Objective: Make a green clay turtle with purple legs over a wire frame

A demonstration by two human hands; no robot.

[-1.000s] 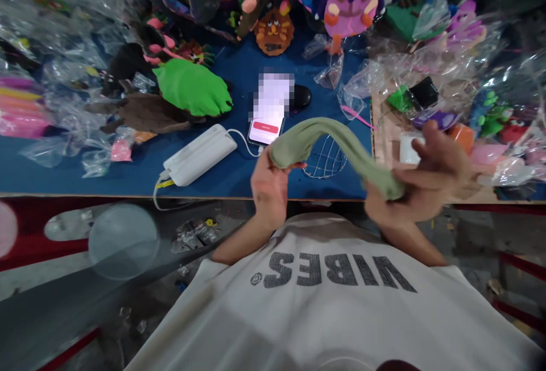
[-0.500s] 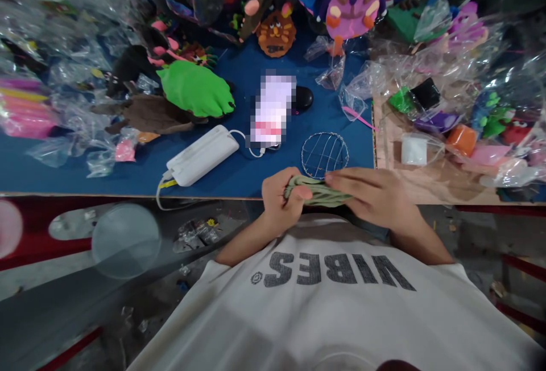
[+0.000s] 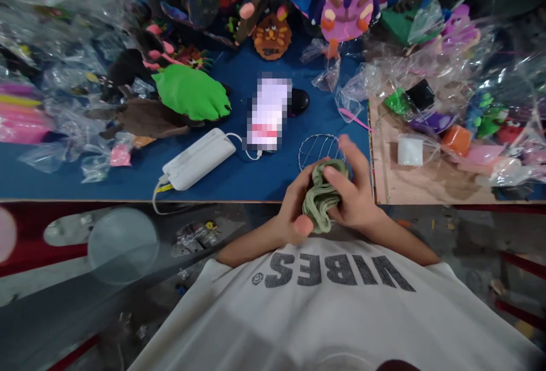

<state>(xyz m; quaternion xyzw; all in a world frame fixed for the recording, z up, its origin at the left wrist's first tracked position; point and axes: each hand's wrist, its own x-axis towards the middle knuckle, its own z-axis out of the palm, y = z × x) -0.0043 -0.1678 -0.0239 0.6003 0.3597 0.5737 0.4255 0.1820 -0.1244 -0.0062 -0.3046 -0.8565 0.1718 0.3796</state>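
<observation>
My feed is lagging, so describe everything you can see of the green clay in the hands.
The clay lump is dull olive green and soft-looking, folded into a bunched wad with ridged creases down its front. It is held above the near edge of the table, pressed between the left hand and the right hand.

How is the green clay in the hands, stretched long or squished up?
Squished up. The green clay is a folded, wrinkled lump pressed between the left hand and the right hand.
</observation>
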